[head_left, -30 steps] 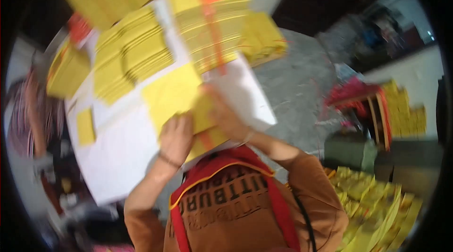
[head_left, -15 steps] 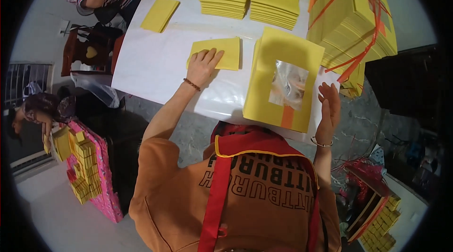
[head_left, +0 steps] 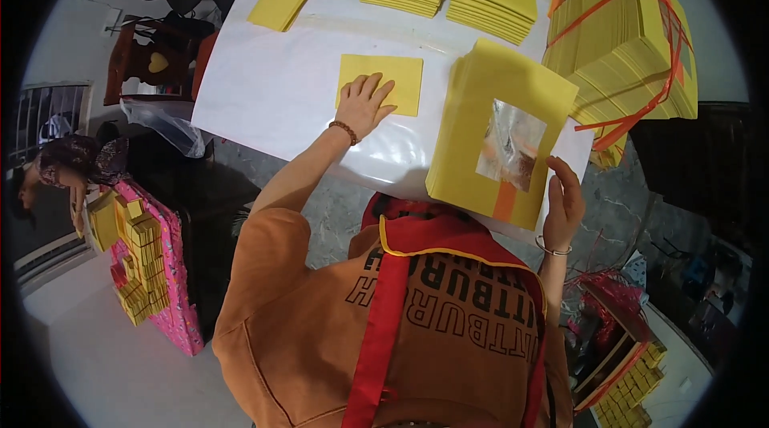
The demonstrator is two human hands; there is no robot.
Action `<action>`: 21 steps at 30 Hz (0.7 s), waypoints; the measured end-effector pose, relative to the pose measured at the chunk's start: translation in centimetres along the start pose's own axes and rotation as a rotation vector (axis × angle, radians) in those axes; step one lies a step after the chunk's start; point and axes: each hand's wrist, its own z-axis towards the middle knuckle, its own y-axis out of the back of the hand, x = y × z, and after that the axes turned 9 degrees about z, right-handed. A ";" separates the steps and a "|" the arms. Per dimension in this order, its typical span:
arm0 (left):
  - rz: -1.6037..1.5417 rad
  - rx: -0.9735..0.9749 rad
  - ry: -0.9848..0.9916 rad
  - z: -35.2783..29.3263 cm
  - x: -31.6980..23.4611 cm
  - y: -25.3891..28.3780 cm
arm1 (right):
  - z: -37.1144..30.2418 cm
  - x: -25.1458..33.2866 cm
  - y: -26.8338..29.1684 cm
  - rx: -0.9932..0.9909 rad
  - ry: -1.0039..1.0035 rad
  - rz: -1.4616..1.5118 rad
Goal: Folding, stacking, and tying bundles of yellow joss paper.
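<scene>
1 paper piece [head_left: 406,79] on tbl [head_left: 256,91], L of stack [head_left: 471,135], bundle [head_left: 613,47] behind-R

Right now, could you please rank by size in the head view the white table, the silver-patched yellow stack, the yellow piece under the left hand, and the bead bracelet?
1. White table
2. Silver-patched yellow stack
3. Yellow piece under the left hand
4. Bead bracelet

The left forearm [head_left: 311,162] reaches away, the left hand [head_left: 367,107] palm down, fingers slightly spread. The right hand [head_left: 565,199], nearer, stands sideways on the right, fingers loosely bent.
</scene>
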 end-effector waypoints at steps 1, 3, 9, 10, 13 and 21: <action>-0.006 0.003 -0.007 0.1 0.0 -0.1 | 0.0 0.0 0.0 0.013 0.011 0.001; 0.038 -0.048 -0.023 0.3 0.2 -0.6 | 0.2 0.1 0.0 0.016 0.036 -0.022; 0.063 -0.024 -0.091 1.2 0.5 1.2 | 0.4 0.5 0.3 0.070 0.074 -0.034; 0.076 -0.008 -0.088 1.4 0.4 1.6 | 0.4 0.4 0.4 0.095 0.061 -0.006; 0.052 0.030 -0.082 2.1 -0.5 3.4 | 0.1 -0.4 0.6 0.118 0.064 0.018; -0.554 -0.227 -0.370 2.3 -8.9 15.6 | -0.3 -1.5 0.7 0.296 0.185 -0.032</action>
